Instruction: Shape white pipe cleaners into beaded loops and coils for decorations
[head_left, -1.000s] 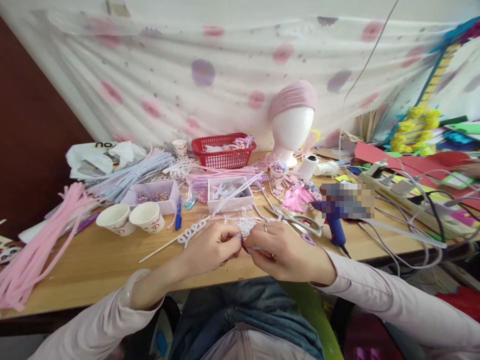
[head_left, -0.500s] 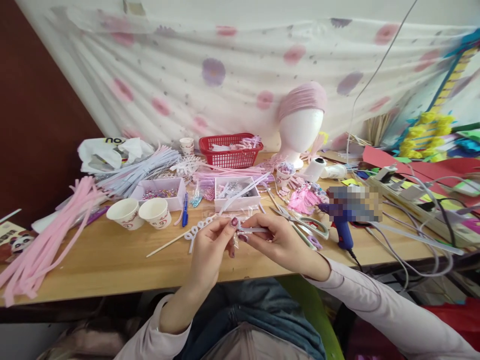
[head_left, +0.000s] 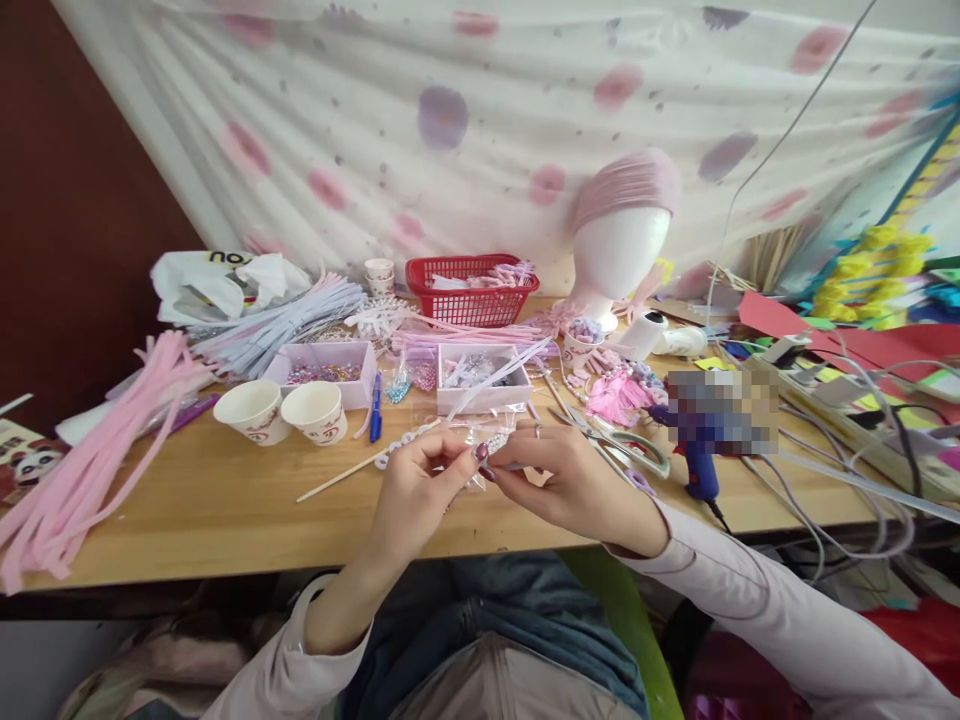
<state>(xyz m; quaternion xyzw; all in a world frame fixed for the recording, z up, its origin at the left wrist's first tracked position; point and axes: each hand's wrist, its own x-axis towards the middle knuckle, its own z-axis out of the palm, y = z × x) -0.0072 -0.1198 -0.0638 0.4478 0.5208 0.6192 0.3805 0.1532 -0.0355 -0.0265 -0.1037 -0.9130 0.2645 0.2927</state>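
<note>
pale and thin, the little strip (head_left: 513, 466) was over the front part of the wooden counter (head_left: 285, 535), in the middle. the left hand (head_left: 420, 485) pinched one end with its thumb and pointing finger. the right hand (head_left: 566, 470) pinched the other part, with its fingers bent. the tips were close together, maybe because such a small thing would wobble with just one hand. the strip's long way seemed to go side to side, from one hand to the other. the fingers hid most of it, so i could not tell which end was the front. clear plastic (head_left: 487, 425) lay just past the fingertips. a thin stick (head_left: 337, 480) lay on a slant near the left hand, and scissors (head_left: 646, 456) lay near the right hand. the glue gun (head_left: 701, 472) was farther to the right, maybe so its hot tip was away from the fingers. the left box (head_left: 365, 388) and the right box (head_left: 450, 403) had walls, which would stop tiny bits rolling off.
</note>
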